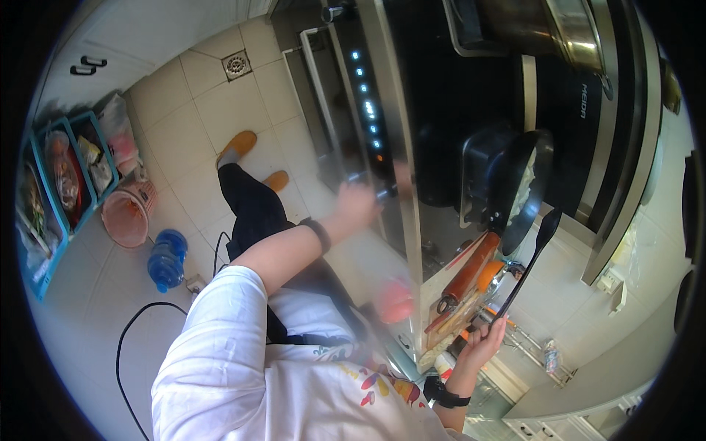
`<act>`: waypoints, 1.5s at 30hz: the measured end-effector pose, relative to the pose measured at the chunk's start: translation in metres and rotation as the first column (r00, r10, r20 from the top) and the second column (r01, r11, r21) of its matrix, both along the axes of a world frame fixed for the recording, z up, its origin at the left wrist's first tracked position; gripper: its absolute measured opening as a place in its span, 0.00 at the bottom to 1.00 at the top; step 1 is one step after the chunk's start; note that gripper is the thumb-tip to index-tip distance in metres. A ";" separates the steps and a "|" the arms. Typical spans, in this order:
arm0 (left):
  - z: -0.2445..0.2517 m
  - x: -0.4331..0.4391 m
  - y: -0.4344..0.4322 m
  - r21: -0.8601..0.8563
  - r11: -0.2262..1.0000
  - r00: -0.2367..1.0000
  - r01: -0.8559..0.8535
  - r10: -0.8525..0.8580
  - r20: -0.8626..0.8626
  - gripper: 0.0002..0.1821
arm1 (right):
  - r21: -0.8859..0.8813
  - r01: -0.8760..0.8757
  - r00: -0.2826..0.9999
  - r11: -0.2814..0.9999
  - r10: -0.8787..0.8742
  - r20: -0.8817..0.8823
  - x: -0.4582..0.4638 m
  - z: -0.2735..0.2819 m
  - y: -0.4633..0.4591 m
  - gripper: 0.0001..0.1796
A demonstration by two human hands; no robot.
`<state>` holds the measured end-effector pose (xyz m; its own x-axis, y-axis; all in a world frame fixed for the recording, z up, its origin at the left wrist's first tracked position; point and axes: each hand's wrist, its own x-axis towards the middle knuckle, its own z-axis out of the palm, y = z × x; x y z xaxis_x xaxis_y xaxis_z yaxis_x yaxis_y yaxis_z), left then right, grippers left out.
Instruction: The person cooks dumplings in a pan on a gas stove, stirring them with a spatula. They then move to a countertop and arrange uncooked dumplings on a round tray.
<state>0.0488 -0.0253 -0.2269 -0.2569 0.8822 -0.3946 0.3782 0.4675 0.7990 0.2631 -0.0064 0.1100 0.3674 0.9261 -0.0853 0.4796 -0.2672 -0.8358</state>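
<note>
My left hand (358, 205), blurred, is at a metallic stove knob (387, 193) on the front of the cooker. The blur hides whether its fingers grip the knob. My right hand (484, 343) holds a black spatula (524, 275) by the handle, its blade raised beside the frying pan's rim. The dark frying pan (539, 194) stands on the black glass cooktop (469, 82) and contains pale, whitish food (523, 190). Its reddish-brown handle (471, 264) ends in a hanging ring and points towards my right-hand side.
A metal pot (568, 33) stands at the cooktop's far end. Beyond the pan handle, a wooden board (441, 325) and an orange item (490, 275) crowd the counter. Behind me are a pink basket (129, 215), a blue water bottle (167, 259) and blue crates (83, 220).
</note>
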 end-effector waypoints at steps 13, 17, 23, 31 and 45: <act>-0.002 0.001 0.004 0.032 0.997 0.997 -0.077 0.077 -0.006 0.19 | -0.023 -0.103 0.995 0.994 0.102 -0.006 -0.005 -0.008 0.020 0.27; -0.004 0.000 0.004 0.034 0.998 0.999 -0.053 0.053 -0.002 0.19 | -0.025 -0.100 0.995 0.995 0.100 -0.013 -0.005 -0.009 0.021 0.28; -0.006 0.001 0.005 0.042 0.998 0.999 -0.040 0.041 -0.021 0.19 | -0.024 -0.106 0.994 0.994 0.105 -0.030 -0.006 -0.010 0.022 0.28; -0.009 -0.004 0.007 0.031 0.999 1.000 0.022 -0.023 0.007 0.19 | -0.018 -0.101 0.994 0.995 0.100 -0.044 -0.008 -0.010 0.023 0.27; -0.011 -0.006 0.010 -0.023 0.996 0.996 0.084 -0.083 0.024 0.21 | -0.022 -0.078 0.997 0.997 0.077 -0.022 -0.013 -0.009 0.028 0.27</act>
